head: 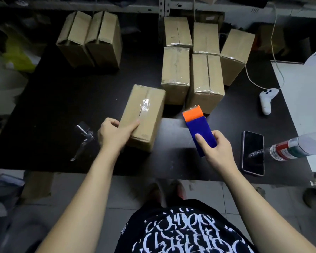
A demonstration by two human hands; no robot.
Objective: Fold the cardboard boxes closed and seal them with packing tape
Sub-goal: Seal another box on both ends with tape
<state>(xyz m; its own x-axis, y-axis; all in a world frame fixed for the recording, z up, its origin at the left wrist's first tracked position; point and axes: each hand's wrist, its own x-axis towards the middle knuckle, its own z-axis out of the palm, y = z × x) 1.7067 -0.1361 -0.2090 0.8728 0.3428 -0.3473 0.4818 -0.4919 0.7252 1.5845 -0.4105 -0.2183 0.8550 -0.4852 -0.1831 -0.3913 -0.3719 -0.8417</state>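
Black worktable [62, 99] with metal shelving behind it, that's my whole packing station from the head view, and it's the only angle you get.

The box [144, 114] I'm working on sits on the table right in front of me, a bit left of centre. Its long axis runs away from me, with the far end leaning slightly right, toward the bunch of sealed boxes [175, 70]. A shiny strip of tape [144, 106] runs down the top seam. It's blurry, so I can't tell if the ends are taped down too.

My left hand [115, 134] is the one on it. It grips the near left corner, with one finger laid along the top next to the seam and the rest curled around the side. The arm comes in straight from below.

My right hand [215, 148] is wrapped around the blue tape dispenser [199, 132], thumb on its top face, orange cutter end pointing away from me and a little left. It's off to the right of the box, near but not touching. So the box lies left of the dispenser, and the left hand is way closer to it.

My guess is this one's nearly done, so it either gets pushed over to the sealed pile or turned for another strip. Two boxes [89, 39] at the far left look untaped. A phone [253, 152] and a bottle [295, 147] sit off to my right.
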